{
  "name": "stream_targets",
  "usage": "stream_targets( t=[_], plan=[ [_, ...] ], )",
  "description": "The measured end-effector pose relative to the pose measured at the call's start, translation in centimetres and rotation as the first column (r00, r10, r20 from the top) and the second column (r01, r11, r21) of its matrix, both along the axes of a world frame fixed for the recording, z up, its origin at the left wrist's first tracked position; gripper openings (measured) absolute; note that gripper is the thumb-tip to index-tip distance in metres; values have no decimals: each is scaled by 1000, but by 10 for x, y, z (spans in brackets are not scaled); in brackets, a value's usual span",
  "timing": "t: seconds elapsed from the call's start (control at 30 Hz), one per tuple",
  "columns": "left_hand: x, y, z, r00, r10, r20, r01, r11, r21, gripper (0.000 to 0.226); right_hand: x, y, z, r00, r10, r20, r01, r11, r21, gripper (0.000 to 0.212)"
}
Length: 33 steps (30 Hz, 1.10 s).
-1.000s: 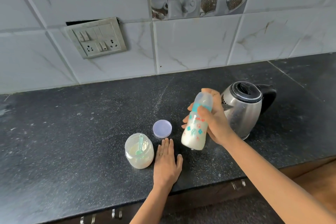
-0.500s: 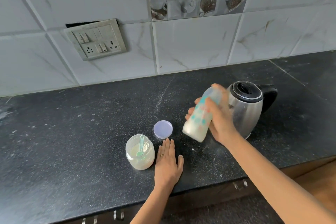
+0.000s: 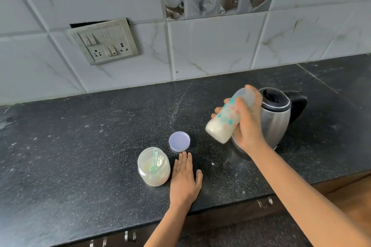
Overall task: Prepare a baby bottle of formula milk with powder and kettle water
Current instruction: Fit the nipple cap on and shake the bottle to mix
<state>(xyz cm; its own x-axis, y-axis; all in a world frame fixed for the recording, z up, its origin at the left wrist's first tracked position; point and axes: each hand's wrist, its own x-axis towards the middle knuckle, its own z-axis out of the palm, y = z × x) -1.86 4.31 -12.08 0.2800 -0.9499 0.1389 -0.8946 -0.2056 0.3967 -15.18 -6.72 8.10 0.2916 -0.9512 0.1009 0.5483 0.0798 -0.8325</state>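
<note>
My right hand (image 3: 249,124) grips a capped baby bottle (image 3: 225,120) with coloured prints and white milk inside, held tilted in the air, its top towards the kettle; the bottle is motion-blurred. Right behind it stands a steel kettle (image 3: 281,118) with a black lid and handle. An open clear jar of formula powder (image 3: 153,170) with a green scoop (image 3: 155,161) inside sits on the black counter (image 3: 80,146). Its lilac lid (image 3: 179,141) lies just behind. My left hand (image 3: 185,180) rests flat on the counter beside the jar, fingers straight.
A switch and socket panel (image 3: 104,41) hangs on the tiled wall at the back left. The counter's front edge runs below my left wrist, with drawer handles (image 3: 265,202) under it. White powder specks dot the counter.
The bottle has swung from nearly upright to steeply tilted, its top moving right towards the kettle. My left hand has stayed flat beside the jar.
</note>
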Motion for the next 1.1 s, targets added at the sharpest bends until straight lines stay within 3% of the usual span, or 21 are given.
stream_targets(
  t=[0.07, 0.17, 0.2, 0.33, 0.37, 0.47, 0.5, 0.53, 0.6, 0.67, 0.7, 0.77, 0.83, 0.9, 0.97, 1.03, 1.1],
  plan=[
    [-1, -1, 2, 1000, -5, -2, 5, 1000, 7, 70, 0, -3, -1, 1000, 21, 12, -21, 1000, -1, 38],
    [0, 0, 1, 1000, -2, -4, 2, 1000, 7, 70, -3, 12, -10, 927, 258, -271, -319, 923, -214, 51],
    [0, 1, 1, 1000, 0, -2, 0, 1000, 1, 70, -3, 10, -10, 919, 254, -300, -330, 913, -238, 52],
    [-1, 1, 2, 1000, 0, 0, 0, 1000, -1, 70, 1, -8, 3, 1000, 2, -13, -2, 1000, 3, 38],
    [-1, 0, 3, 1000, -1, -3, 1, 1000, 0, 70, 2, -7, 1, 1000, 19, -18, -18, 1000, 4, 38],
    [-1, 0, 3, 1000, -9, -11, 9, 1000, -5, 69, -1, 11, -11, 935, 253, -248, -304, 932, -197, 50],
    [-1, 0, 2, 1000, -8, -8, 8, 1000, -10, 69, -1, 13, -11, 925, 261, -275, -327, 917, -229, 52],
    [-2, 0, 2, 1000, -5, -1, 5, 1000, -16, 68, 0, 10, -10, 950, 211, -230, -262, 940, -219, 53],
    [-2, -1, 1, 1000, 6, 7, -6, 1000, -25, 68, 0, 1, -6, 999, 46, -25, -46, 999, -27, 49],
    [-2, -1, 1, 1000, 5, 9, -5, 1000, -10, 69, -1, -3, -8, 999, 6, 44, -11, 995, 99, 59],
    [-2, -1, 2, 1000, 3, 8, -3, 1000, -6, 69, -3, -2, -13, 997, 75, -12, -74, 995, 67, 68],
    [-1, 0, 1, 1000, 4, 7, -4, 1000, -4, 68, -5, 16, -15, 945, 231, -230, -267, 954, -138, 61],
    [-1, 0, 1, 1000, 9, 15, -8, 1000, -17, 67, -5, 18, -12, 947, 196, -255, -254, 941, -224, 50],
    [-2, 0, 2, 1000, 9, 11, -9, 1000, -16, 67, -3, 9, -7, 996, 43, -77, -46, 998, -38, 41],
    [-2, 0, 3, 1000, 11, 9, -11, 1000, -17, 66, -1, 5, -8, 1000, -9, -5, 9, 995, 99, 46],
    [-2, 0, 3, 1000, 6, 12, -5, 1000, -9, 66, -4, 9, -18, 978, 148, -146, -152, 988, -14, 56],
    [-1, 1, 2, 1000, 5, 18, -4, 1000, -25, 65, -6, 23, -16, 924, 253, -286, -310, 935, -174, 51]
  ],
)
